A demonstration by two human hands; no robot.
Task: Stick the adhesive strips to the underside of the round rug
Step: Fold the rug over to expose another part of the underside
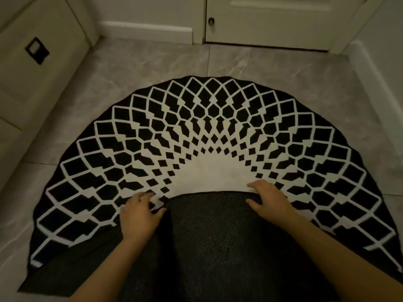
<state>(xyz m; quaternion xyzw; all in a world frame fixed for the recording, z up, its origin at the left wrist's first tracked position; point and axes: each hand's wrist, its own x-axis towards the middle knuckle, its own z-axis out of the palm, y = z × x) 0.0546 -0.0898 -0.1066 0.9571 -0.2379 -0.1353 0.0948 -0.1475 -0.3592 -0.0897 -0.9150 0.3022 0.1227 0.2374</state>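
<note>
On the tiled floor (250, 62), head view: round rug (196, 131) lies pattern-up, its near portion folded over toward the far side so the dark mesh underside (213, 232) faces up. Left hand (139, 211) and right hand (269, 198) each grasp the fold line, fingers curled over it, probably to expose backing for sticking. No adhesive strips visible.

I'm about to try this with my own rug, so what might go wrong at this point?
The folded rug is held back only by the left hand and right hand at its edge; letting go may flop the flap back over the dark mesh underside. No strips are in view, so reaching for them likely frees a hand.
</note>
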